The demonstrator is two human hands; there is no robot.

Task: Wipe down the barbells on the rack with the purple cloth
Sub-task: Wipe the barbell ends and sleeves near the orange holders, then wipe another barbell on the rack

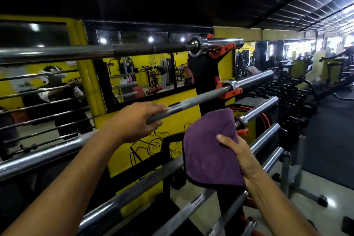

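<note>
Several steel barbells lie across a black rack upright [203,74] with orange hooks. My left hand [136,119] grips the shaft of the second barbell from the top [193,101], fingers curled round it. My right hand [239,157] holds the purple cloth [208,149], thumb on its front, draped over the third barbell [256,110] just inside its collar. The top barbell [115,51] runs level above both hands. Lower barbells [122,203] slant under my forearms.
A yellow wall with mirrors [145,74] stands behind the rack, reflecting a person and machines. A dumbbell rack [283,92] lines the right side. Beyond it, black floor mats [329,140] and gym machines. A grey rack foot [298,184] stands on the pale floor.
</note>
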